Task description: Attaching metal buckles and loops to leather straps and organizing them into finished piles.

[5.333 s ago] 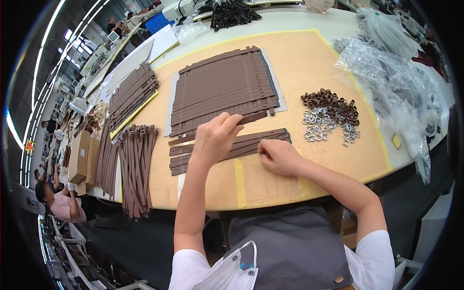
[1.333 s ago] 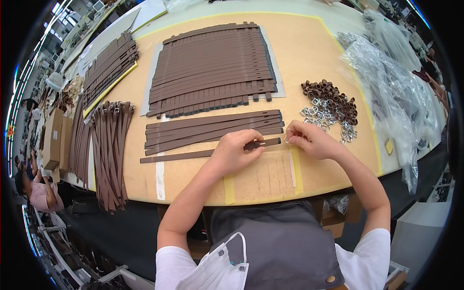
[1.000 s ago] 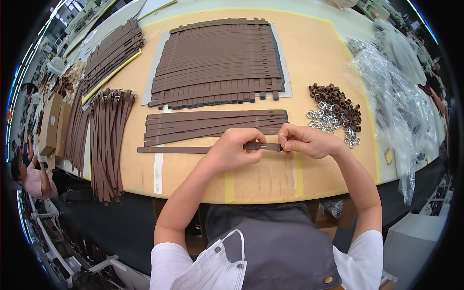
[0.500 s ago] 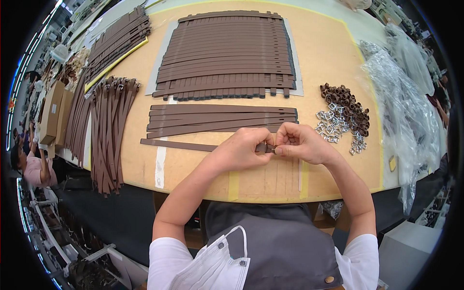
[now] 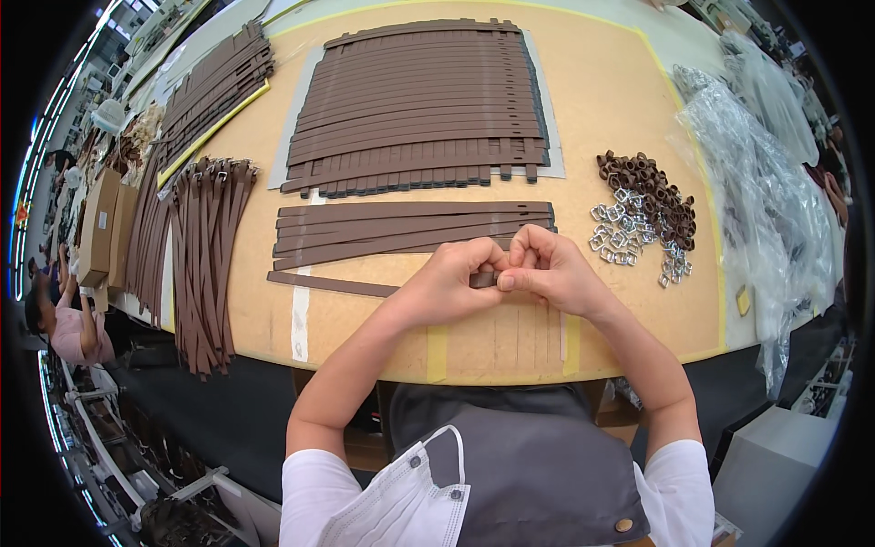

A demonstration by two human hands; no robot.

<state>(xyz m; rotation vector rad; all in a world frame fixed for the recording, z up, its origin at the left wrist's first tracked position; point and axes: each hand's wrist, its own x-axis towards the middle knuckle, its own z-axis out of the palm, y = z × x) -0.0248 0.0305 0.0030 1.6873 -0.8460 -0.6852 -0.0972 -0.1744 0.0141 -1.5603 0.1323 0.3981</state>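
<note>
A long brown strap (image 5: 330, 284) lies flat on the tan table (image 5: 602, 100), running left from my hands. My left hand (image 5: 448, 278) and my right hand (image 5: 545, 270) meet knuckle to knuckle over its right end and both pinch it. The strap's tip is mostly hidden between my fingers. Just beyond my hands lies a small group of the same brown straps (image 5: 410, 231). A pile of silver metal buckles (image 5: 629, 246) and brown loops (image 5: 649, 187) sits to the right of my right hand.
A large stack of brown straps (image 5: 419, 105) lies on a grey mat at the back. Finished straps with buckles (image 5: 208, 255) lie at the left, more stacks beyond them. Clear plastic bags (image 5: 761, 201) cover the right edge. Another person (image 5: 64, 319) works at far left.
My hands have drawn together over the strap's right end, fingers now closed around it. The view has shifted, so the table sits a little lower and to the right.
</note>
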